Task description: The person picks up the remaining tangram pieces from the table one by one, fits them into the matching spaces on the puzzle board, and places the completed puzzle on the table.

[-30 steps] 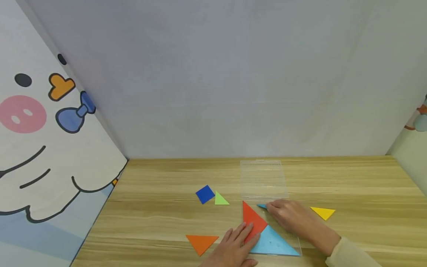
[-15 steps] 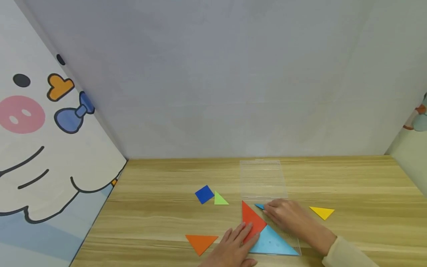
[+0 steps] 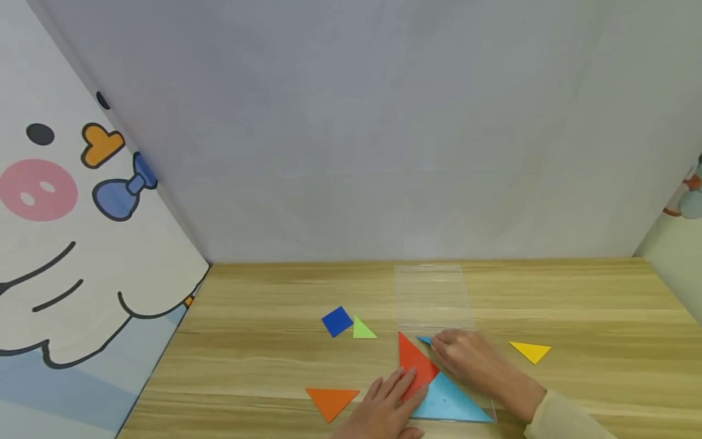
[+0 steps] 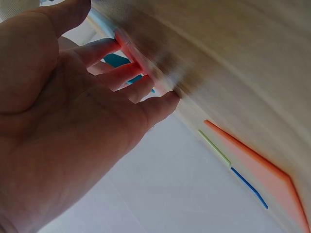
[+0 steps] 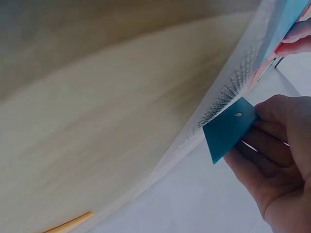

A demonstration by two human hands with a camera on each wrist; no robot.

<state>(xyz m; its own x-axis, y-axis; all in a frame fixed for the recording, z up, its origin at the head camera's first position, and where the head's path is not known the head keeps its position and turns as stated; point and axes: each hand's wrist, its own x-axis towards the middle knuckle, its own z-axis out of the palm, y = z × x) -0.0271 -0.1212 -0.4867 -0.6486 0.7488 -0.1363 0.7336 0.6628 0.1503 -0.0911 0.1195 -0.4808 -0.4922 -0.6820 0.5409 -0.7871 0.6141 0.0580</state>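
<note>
My left hand (image 3: 378,405) lies with fingers extended on a red triangle (image 3: 412,360) and the edge of a light blue triangle (image 3: 455,402). Both triangles sit against each other in a clear plastic case (image 3: 487,401), tangram-like in look. Between thumb and fingers, my right hand (image 3: 466,360) pinches a teal parallelogram piece (image 5: 229,130) with a small hole in it. It is held over the case's upper part, close to the red triangle's slanted edge. In the head view only its tip shows past the fingers; the right wrist view shows it raised at a tilt over the studded case floor.
The case's clear lid (image 3: 433,299) lies unfolded behind. To the left are a dark blue square (image 3: 337,321), a light green triangle (image 3: 363,329) and an orange triangle (image 3: 331,402). A yellow triangle (image 3: 531,350) lies right of my right hand. A pale wall stands behind the table.
My right hand has shifted slightly left with the teal parallelogram piece, toward the red triangle's upper edge. My left hand has stayed in place on the triangles.
</note>
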